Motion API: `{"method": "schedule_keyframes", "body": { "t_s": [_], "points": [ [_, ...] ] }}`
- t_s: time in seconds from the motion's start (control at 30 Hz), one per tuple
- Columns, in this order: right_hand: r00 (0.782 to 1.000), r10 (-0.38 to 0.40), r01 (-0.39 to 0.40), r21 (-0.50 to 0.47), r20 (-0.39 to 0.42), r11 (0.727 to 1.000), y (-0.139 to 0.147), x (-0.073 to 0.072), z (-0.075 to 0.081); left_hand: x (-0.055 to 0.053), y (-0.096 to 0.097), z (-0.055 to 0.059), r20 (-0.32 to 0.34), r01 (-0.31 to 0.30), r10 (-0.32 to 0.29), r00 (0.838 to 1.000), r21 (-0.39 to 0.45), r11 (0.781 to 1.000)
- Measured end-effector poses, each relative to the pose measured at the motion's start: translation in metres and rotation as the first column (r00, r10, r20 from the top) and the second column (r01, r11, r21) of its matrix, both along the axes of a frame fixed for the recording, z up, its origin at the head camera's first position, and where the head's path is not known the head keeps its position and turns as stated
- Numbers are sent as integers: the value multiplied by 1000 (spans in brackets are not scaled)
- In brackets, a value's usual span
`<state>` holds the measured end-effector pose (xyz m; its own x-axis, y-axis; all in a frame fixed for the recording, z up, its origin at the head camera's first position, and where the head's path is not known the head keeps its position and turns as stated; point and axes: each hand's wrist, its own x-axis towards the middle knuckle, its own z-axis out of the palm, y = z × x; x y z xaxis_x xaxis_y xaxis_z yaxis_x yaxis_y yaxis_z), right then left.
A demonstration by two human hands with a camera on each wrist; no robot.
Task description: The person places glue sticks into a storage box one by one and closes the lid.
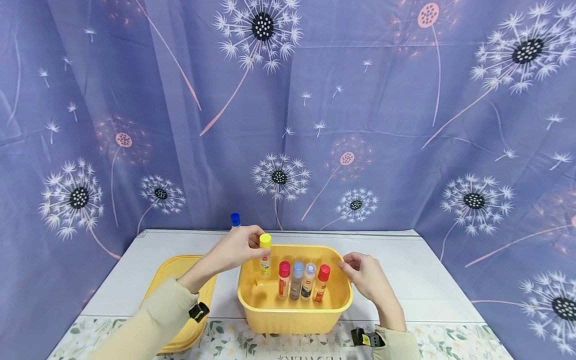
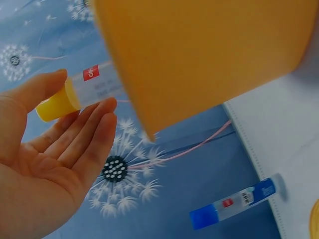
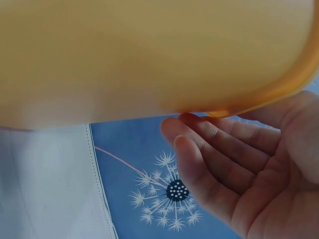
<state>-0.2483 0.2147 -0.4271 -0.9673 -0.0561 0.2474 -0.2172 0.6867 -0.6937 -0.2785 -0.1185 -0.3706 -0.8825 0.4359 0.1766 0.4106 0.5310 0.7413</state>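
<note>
My left hand pinches a yellow-capped glue bottle between thumb and fingers. It holds the bottle upright over the left side of a yellow plastic box. In the left wrist view, the bottle's clear body passes partly behind the box wall. My right hand grips the box's right rim, its thumb over the edge and the fingers against the outside. Several glue bottles stand in a row inside the box, among them a red-capped one and a blue-grey-capped one.
A blue-capped glue bottle stands on the table behind my left hand. To the left of the box lies a yellow lid. A white cover spreads over the table, with a flowered strip at the front. Behind hangs a dandelion-print curtain.
</note>
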Motion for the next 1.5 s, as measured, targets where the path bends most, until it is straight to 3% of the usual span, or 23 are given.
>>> {"method": "schedule_keyframes", "body": {
  "t_s": [0.2,0.43,0.6,0.83,1.5],
  "points": [
    [1000,1,-1,3,9,1000,0,1,1,-2,4,-15,2,31,-31,1000,-37,999],
    [1000,2,-2,9,5,1000,0,1,3,-6,10,-21,-30,70,-76,997,-152,986],
    [1000,5,-5,4,9,1000,0,0,1,-6,17,-24,-44,92,-107,993,-258,962],
    [1000,8,-8,-4,7,1000,-1,1,3,-7,24,-27,-46,77,-101,994,-364,928],
    [1000,5,-5,-6,-1,1000,0,0,0,-9,33,-23,21,94,-94,995,-400,912]
  ]
}}
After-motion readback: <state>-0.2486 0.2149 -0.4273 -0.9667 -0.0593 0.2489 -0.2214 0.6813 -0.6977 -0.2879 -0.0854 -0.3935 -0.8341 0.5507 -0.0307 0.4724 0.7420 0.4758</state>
